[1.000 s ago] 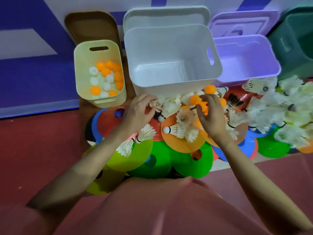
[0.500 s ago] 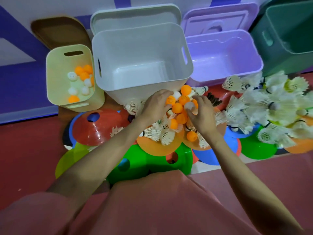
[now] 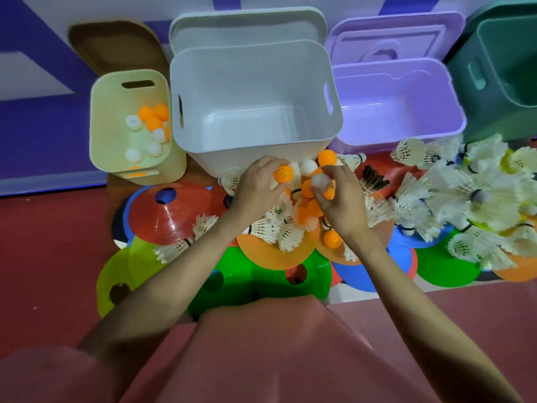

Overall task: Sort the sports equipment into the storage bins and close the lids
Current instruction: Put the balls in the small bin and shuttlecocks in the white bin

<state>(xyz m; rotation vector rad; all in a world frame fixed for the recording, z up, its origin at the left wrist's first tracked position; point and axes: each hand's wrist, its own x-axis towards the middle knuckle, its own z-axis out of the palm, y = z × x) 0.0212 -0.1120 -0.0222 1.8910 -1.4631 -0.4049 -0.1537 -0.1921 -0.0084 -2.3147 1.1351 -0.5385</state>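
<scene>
Red floor | left hand pinches smooth orange ball | right hand pinches round white ball

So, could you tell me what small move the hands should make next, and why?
Probably carry the gathered balls left and drop them in the yellow bin. The left hand already grips an orange ball, the right hand holds a white ball, and that bin alone already holds balls.
</scene>
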